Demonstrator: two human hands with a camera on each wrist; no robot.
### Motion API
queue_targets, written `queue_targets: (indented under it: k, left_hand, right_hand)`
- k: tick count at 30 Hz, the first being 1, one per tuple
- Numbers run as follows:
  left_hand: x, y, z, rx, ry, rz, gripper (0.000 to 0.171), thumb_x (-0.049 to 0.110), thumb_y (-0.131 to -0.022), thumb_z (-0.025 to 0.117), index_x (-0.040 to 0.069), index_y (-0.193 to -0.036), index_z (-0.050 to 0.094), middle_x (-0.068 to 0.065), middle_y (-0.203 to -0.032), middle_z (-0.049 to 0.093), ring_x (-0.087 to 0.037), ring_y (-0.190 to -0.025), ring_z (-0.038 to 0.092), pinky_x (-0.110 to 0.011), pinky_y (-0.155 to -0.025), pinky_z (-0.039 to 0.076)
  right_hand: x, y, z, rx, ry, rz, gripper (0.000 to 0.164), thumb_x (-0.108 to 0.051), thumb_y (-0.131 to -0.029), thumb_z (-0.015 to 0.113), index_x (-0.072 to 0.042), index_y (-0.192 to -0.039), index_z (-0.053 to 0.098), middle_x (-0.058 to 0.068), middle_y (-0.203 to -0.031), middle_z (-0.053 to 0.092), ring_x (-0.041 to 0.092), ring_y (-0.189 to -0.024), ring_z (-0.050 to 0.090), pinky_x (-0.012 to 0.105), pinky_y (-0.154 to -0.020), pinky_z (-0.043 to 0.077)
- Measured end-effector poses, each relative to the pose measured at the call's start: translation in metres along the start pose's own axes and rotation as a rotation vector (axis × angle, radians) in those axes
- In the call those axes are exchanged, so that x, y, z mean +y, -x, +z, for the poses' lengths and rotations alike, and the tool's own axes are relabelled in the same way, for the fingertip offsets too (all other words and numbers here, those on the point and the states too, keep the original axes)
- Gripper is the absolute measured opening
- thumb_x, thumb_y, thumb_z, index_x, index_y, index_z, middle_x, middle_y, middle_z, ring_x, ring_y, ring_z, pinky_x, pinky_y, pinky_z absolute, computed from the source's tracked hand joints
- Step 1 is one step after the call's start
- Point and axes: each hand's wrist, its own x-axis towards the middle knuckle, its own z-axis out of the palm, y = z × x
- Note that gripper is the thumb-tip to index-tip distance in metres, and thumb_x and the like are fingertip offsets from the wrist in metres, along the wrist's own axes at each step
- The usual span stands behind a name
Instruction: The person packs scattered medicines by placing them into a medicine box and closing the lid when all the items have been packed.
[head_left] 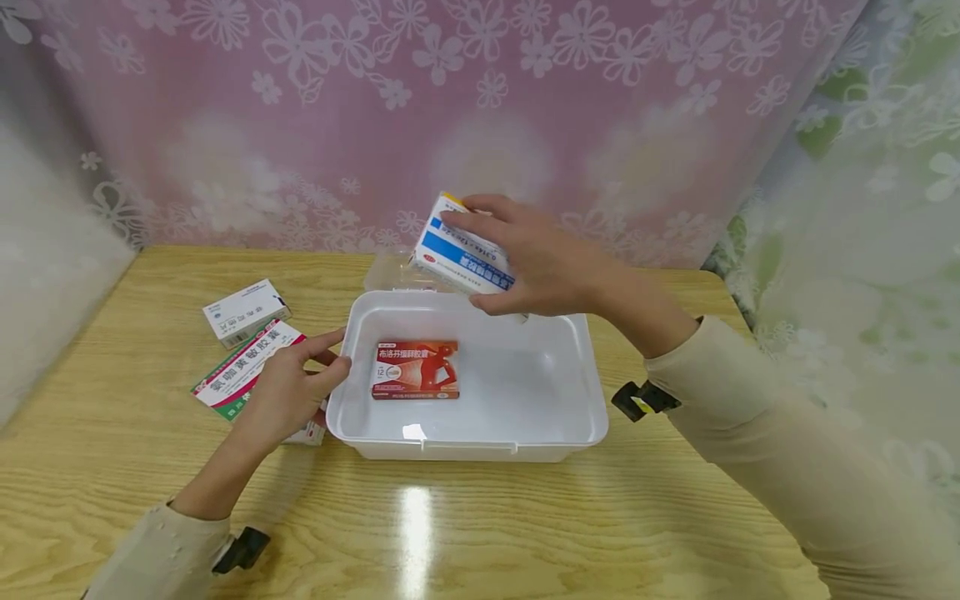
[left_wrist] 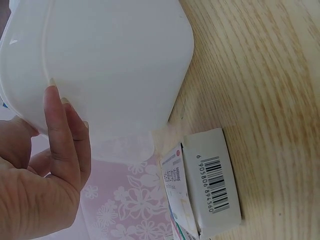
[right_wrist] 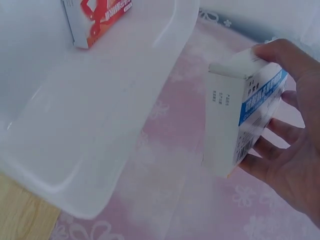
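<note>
A white plastic storage box point(head_left: 465, 450) stands on the wooden table with a red-orange medicine box point(head_left: 415, 370) lying flat inside, toward its left. Over the box's back edge, my right hand point(head_left: 536, 258) holds a white and blue medicine box point(head_left: 465, 254), tilted, between thumb and fingers. In the right wrist view, this medicine box point(right_wrist: 225, 120) shows its white end, clear of the storage box's wall. At the left rim, my left hand point(head_left: 288, 387) grips the storage box, thumb at the rim and fingers point(left_wrist: 60, 125) along the outer wall.
Left of the storage box lie a white medicine box point(head_left: 246, 312) and a green, white and magenta medicine box point(head_left: 247, 367). Another white box point(left_wrist: 215, 185) lies partly beneath the latter. A clear plastic lid point(head_left: 386, 271) is behind the storage box, near a pink floral curtain point(head_left: 480, 125).
</note>
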Motion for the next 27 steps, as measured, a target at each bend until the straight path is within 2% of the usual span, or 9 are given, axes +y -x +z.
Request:
queue_targets:
  k: [3, 7, 16, 22, 27]
  left_hand:
    - [-0.001, 0.000, 0.000, 0.001, 0.012, -0.002, 0.052, 0.023, -0.096, 0.056, 0.006, -0.144, 0.044, -0.020, -0.107, 0.056, -0.022, -0.068, 0.067, -0.036, -0.049, 0.056]
    - [-0.002, -0.001, 0.001, 0.007, 0.008, 0.001, 0.051, 0.022, -0.096, 0.056, 0.007, -0.143, 0.044, -0.020, -0.106, 0.056, -0.022, -0.069, 0.067, -0.036, -0.049, 0.056]
    - [0.000, -0.001, 0.001, 0.008, -0.002, -0.012, 0.051, 0.023, -0.096, 0.055, 0.007, -0.143, 0.045, -0.019, -0.107, 0.056, -0.021, -0.069, 0.066, -0.035, -0.050, 0.056]
    - [-0.001, -0.002, 0.001, 0.020, -0.009, 0.001, 0.050, 0.023, -0.096, 0.055, 0.007, -0.142, 0.046, -0.019, -0.105, 0.057, -0.020, -0.065, 0.066, -0.035, -0.048, 0.056]
    - [-0.003, -0.004, 0.002, 0.015, -0.005, 0.001, 0.050, 0.022, -0.096, 0.055, 0.008, -0.143, 0.046, -0.019, -0.105, 0.057, -0.020, -0.064, 0.065, -0.035, -0.048, 0.056]
  right_hand:
    - [-0.005, -0.006, 0.010, -0.064, -0.056, -0.027, 0.088, -0.040, -0.078, 0.075, -0.027, -0.152, 0.028, 0.001, -0.153, 0.020, 0.022, -0.124, 0.038, 0.033, -0.094, 0.046]
    - [-0.009, -0.010, 0.023, -0.137, -0.105, -0.074, 0.088, -0.041, -0.078, 0.074, -0.029, -0.152, 0.028, 0.000, -0.153, 0.020, 0.021, -0.130, 0.033, 0.034, -0.098, 0.043]
    - [-0.011, -0.012, 0.046, -0.219, -0.080, -0.143, 0.086, -0.047, -0.078, 0.072, -0.031, -0.151, 0.029, -0.001, -0.154, 0.021, 0.020, -0.136, 0.024, 0.042, -0.105, 0.036]
    - [-0.010, -0.013, 0.057, -0.293, -0.096, -0.191, 0.082, -0.044, -0.078, 0.072, -0.029, -0.150, 0.034, 0.000, -0.151, 0.025, 0.019, -0.133, 0.028, 0.041, -0.102, 0.039]
    - [-0.010, -0.017, 0.063, -0.376, -0.044, -0.187, 0.081, -0.046, -0.080, 0.070, -0.032, -0.150, 0.032, -0.002, -0.151, 0.024, 0.017, -0.133, 0.029, 0.040, -0.099, 0.041]
